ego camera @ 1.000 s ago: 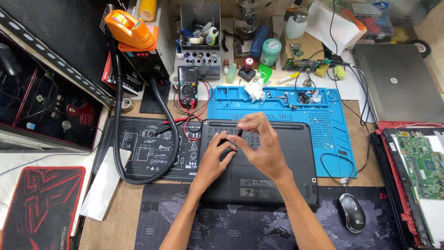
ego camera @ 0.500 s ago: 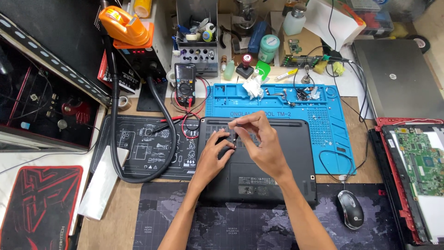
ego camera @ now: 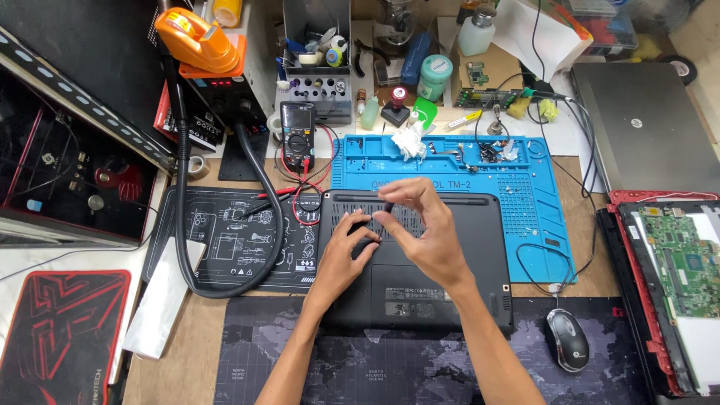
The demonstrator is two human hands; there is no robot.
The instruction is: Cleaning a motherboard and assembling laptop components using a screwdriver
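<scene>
The right hand (ego camera: 427, 236) pinches the top of a thin black screwdriver (ego camera: 384, 221) between thumb and fingertips, and the left hand (ego camera: 346, 251) lies flat on the upturned black laptop (ego camera: 420, 289) with its fingers spread beside the tip. The tool stands almost upright under the right fingertips, and its tip meets the laptop near the vent slots, just beside the left fingers. I judge that the tip can slip out of the small screw and scratch the plastic, because the pinch sits high and holds only lightly; whether a screw is already loose there I cannot tell.
</scene>
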